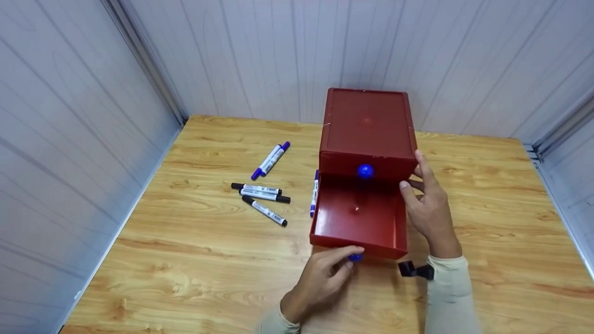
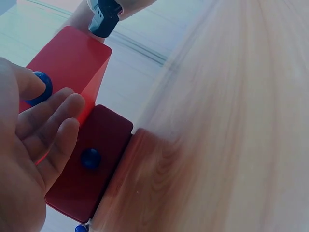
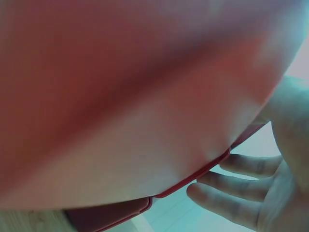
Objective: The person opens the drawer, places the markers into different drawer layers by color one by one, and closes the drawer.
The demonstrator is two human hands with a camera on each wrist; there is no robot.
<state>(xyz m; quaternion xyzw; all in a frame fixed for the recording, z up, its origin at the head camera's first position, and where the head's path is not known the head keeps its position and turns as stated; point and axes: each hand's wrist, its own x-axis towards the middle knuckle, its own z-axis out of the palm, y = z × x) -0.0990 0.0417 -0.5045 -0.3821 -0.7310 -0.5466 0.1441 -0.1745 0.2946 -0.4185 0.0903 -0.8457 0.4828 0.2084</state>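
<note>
A red drawer cabinet [image 1: 369,121] stands toward the back of the table. A drawer [image 1: 357,218] below its top drawer front is pulled far out, and nothing lies on the visible part of its floor. My left hand [image 1: 320,273] pinches this drawer's blue knob [image 1: 355,257]; the left wrist view shows its other fingers [image 2: 67,142] loosely extended. Beneath, a closed drawer front with its own blue knob [image 2: 91,158] sits by the tabletop. My right hand [image 1: 431,208] rests against the cabinet's right side, fingers [image 3: 231,198] fairly straight.
Left of the cabinet lie two blue markers [image 1: 271,160] side by side and several black markers [image 1: 264,211]. Another blue marker [image 1: 315,194] lies close along the cabinet's left side. Pale panelled walls [image 1: 260,60] enclose the wooden table [image 1: 185,260].
</note>
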